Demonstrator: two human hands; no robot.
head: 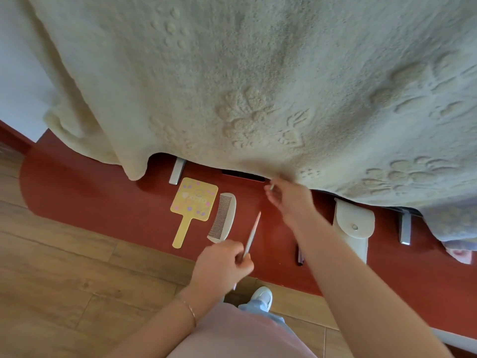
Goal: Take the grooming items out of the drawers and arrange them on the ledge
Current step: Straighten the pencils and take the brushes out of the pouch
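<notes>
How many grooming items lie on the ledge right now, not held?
4: mirror, comb beside it, white case farther right, dark stick by the right forearm. The blanket may hide more.

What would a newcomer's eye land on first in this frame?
Probably the cream blanket with embossed paw prints, which fills the upper frame and hangs over the red ledge. Below it a yellow hand mirror and a white comb lie side by side, and the left hand holds a thin stick just right of them.

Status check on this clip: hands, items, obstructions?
Left hand pinching pencil-like stick. Right hand pinching small item at blanket edge. Mirror, comb on ledge.
</notes>
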